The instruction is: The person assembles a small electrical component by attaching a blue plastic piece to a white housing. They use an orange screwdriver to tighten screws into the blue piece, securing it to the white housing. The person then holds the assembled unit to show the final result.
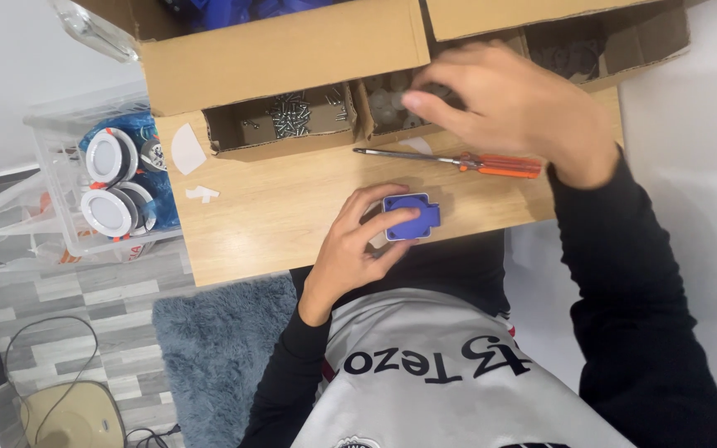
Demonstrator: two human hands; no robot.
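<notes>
My left hand (357, 245) grips a small blue square socket part (411, 217) with a white rim, holding it on the near edge of the wooden table (275, 211). My right hand (512, 104) reaches over a cardboard tray compartment (387, 108) that holds small white parts; its fingers are curled at the compartment, and I cannot tell whether they hold anything. An orange-handled screwdriver (458, 162) lies on the table between the two hands.
A neighbouring cardboard compartment holds several metal screws (292, 114). More cardboard boxes (292, 41) stand at the back. A clear plastic bin (105, 178) with round white fittings sits left of the table. A grey rug (217, 348) covers the floor below.
</notes>
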